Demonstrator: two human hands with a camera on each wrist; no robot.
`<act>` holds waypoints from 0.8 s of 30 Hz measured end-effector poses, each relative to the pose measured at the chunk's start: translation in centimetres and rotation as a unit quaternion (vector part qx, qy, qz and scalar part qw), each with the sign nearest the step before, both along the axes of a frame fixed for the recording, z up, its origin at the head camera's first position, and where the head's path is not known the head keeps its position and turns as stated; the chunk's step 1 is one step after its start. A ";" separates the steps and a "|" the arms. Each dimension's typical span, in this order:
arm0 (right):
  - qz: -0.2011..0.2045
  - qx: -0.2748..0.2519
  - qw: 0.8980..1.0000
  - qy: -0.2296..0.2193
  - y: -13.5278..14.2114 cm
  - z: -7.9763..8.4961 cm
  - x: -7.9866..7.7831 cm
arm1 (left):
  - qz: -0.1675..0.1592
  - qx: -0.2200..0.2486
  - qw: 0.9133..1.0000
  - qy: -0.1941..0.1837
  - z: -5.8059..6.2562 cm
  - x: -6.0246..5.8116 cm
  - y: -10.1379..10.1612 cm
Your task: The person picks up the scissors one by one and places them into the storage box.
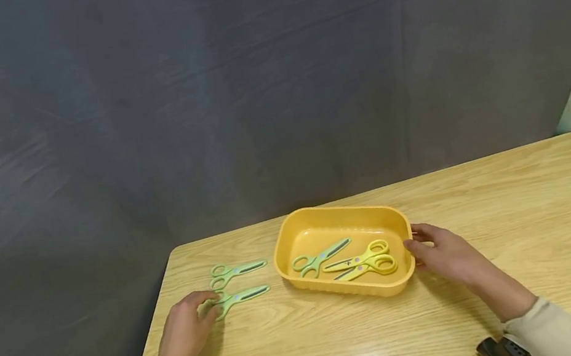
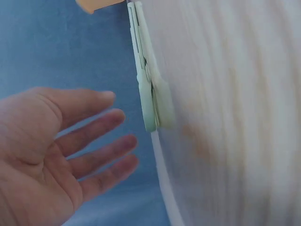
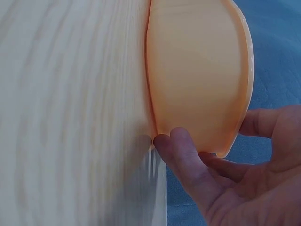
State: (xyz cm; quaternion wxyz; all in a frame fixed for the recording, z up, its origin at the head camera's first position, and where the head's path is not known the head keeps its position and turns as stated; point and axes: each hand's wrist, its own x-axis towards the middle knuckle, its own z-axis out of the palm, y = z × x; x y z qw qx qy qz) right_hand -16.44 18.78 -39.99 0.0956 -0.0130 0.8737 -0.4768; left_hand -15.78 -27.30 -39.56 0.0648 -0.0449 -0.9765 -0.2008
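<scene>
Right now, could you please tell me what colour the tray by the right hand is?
The tray is yellow-orange, clearest in the head view.

Smooth plastic is shining over glossy wood grain.
From where I'm standing, the box (image 1: pixel 347 216) is looking like glossy plastic, catching soft highlights inside; the scissors (image 1: pixel 370 261) are showing smooth plastic; the wood-grained table (image 1: pixel 529 226) is throwing back a bright glare; the cloth (image 1: pixel 272 93) behind is looking matt and lightly creased.
</scene>
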 end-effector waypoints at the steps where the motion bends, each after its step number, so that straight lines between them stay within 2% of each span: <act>1: -0.001 -0.003 1.000 0.000 0.0 0.0 0.1 | -0.003 -0.002 1.000 -0.003 -0.1 0.0 -0.2; 7: -0.006 -0.008 1.000 0.001 -0.1 0.3 0.3 | -0.013 -0.021 1.000 -0.006 -0.1 -0.3 -0.9; 13: -0.011 -0.010 1.000 -0.005 -0.2 0.2 0.4 | -0.022 -0.087 0.996 -0.007 -0.1 -0.8 -1.1; 16: -0.011 -0.009 1.000 -0.002 -0.2 0.2 0.4 | -0.027 -0.105 0.994 -0.010 -0.3 -1.0 -1.0; 24: -0.008 -0.014 1.000 0.011 -0.2 0.1 0.4 | -0.031 -0.105 0.994 -0.022 -0.8 -1.2 -0.5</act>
